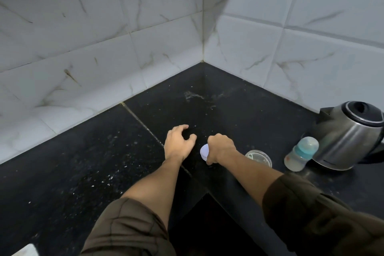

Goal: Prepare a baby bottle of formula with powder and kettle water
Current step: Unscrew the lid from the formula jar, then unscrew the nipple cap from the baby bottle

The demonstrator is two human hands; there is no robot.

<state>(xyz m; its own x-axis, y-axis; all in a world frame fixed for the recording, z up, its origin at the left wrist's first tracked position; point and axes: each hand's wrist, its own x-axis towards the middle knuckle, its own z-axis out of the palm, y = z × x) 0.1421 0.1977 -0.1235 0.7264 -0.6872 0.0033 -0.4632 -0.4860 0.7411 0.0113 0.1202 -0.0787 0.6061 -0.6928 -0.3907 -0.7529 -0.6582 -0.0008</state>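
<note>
My right hand (220, 147) grips a small white round lid or container (204, 151) just above the black countertop (83, 162); most of it is hidden by my fingers. My left hand (179, 142) hovers beside it with loosely curled fingers and holds nothing. To the right stands a clear round jar (259, 157) with no lid on it. Further right, a baby bottle (301, 154) with a teal collar and clear cap stands upright. Behind the bottle sits a steel kettle (349, 135) with a black lid.
White marble-look tiled walls (124, 37) meet in a corner behind the counter. A wet smear (193, 95) marks the counter near that corner. The L-shaped counter's inner edge (205, 191) drops off between my forearms.
</note>
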